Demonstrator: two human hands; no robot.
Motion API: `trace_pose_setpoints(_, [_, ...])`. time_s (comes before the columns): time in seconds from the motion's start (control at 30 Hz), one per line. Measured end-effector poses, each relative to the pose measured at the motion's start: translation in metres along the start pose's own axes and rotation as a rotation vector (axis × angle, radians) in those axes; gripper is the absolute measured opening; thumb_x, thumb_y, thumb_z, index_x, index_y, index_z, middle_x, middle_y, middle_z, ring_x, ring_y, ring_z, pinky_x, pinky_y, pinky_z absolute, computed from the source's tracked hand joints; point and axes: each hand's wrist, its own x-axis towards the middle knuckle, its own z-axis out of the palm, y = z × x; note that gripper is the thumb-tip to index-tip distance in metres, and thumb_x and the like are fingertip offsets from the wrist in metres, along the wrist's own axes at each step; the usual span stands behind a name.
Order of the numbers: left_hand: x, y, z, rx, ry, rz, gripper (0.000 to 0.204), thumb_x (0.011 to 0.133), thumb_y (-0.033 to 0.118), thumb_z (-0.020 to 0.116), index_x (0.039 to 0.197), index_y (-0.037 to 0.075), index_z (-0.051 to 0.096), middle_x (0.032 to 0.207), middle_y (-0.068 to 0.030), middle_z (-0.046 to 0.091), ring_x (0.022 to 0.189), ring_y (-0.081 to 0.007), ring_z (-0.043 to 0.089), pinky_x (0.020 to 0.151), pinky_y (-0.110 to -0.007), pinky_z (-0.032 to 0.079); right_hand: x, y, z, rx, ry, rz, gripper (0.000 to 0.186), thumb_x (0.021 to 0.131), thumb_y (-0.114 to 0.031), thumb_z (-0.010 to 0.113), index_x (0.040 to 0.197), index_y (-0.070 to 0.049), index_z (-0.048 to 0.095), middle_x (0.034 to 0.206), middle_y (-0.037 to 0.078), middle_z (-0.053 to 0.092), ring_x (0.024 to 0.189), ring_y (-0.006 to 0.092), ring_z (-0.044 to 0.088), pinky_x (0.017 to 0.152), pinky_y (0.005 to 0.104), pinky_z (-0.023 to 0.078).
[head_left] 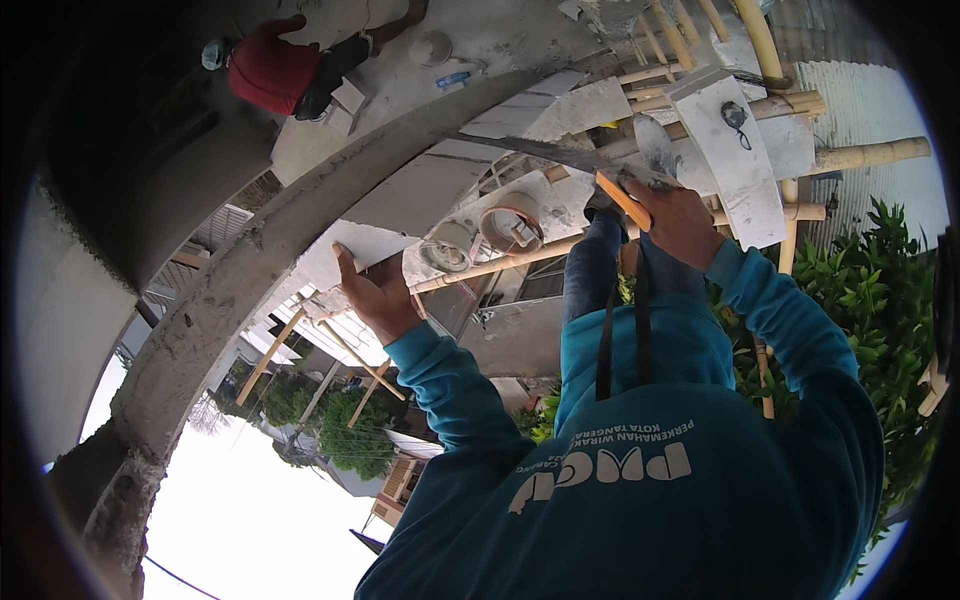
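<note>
My right hand (678,222) is closed around the orange handle (622,201) of a hand saw. The saw's long grey blade (560,153) reaches left, its far end over a pale grey-white block (425,190). Whether the teeth touch the block cannot be made out. At the block's near left end, my left hand (378,298) grips the edge, thumb raised along one face and the other fingers partly hidden. The block lies along a curved concrete ledge (250,250).
Two round buckets (447,247) stand on the scaffold planks between my hands, one with something inside. Bamboo poles (870,155) cross on the right. Another white block (725,150) there carries a small dark corded object (738,118). A person in red (275,65) bends at upper left.
</note>
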Motion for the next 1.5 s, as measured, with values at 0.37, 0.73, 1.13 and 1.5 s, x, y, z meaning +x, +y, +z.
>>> trace_pose_setpoints(0.37, [0.001, 0.003, -0.003, 0.027, -0.062, -0.005, 0.046, 0.093, 0.031, 0.061, 0.128, 0.002, 0.05, 0.125, -0.0183, 0.055, 0.115, -0.0353, 0.055, 0.095, -0.058, 0.049, -0.039, 0.038, -0.005, -0.043, -0.084, 0.229, 0.055, 0.077, -0.009, 0.063, 0.13, -0.012, 0.049, 0.076, 0.017, 0.066, 0.073, 0.0353, 0.067, 0.067, 0.0473, 0.052])
trace_pose_setpoints(0.73, [0.01, -0.002, -0.003, 0.018, -0.031, -0.005, 0.043, 0.092, 0.033, 0.064, 0.123, 0.005, 0.054, 0.116, -0.015, 0.06, 0.107, -0.0322, 0.06, 0.088, -0.055, 0.053, 0.006, -0.01, -0.005, 0.044, -0.033, 0.06, 0.054, 0.076, -0.011, 0.067, 0.128, -0.012, 0.049, 0.073, 0.019, 0.064, 0.073, 0.0379, 0.065, 0.067, 0.0488, 0.051])
trace_pose_setpoints(1.13, [0.004, -0.007, 0.006, 0.012, -0.001, 0.014, 0.047, 0.093, 0.033, 0.061, 0.127, 0.004, 0.049, 0.124, -0.0168, 0.054, 0.115, -0.0348, 0.053, 0.095, -0.058, 0.048, 0.068, -0.026, -0.024, 0.038, -0.112, 0.06, 0.043, 0.079, -0.015, 0.063, 0.122, -0.012, 0.057, 0.088, 0.019, 0.068, 0.085, 0.0383, 0.066, 0.077, 0.0481, 0.052])
trace_pose_setpoints(1.5, [0.007, 0.0, 0.011, -0.005, -0.061, -0.022, 0.045, 0.094, 0.035, 0.06, 0.124, 0.002, 0.051, 0.122, -0.0164, 0.056, 0.111, -0.0328, 0.057, 0.092, -0.053, 0.051, 0.085, -0.017, 0.014, -0.042, -0.077, -0.027, 0.04, 0.08, -0.012, 0.061, 0.12, -0.012, 0.058, 0.086, 0.02, 0.067, 0.084, 0.0357, 0.067, 0.076, 0.048, 0.052])
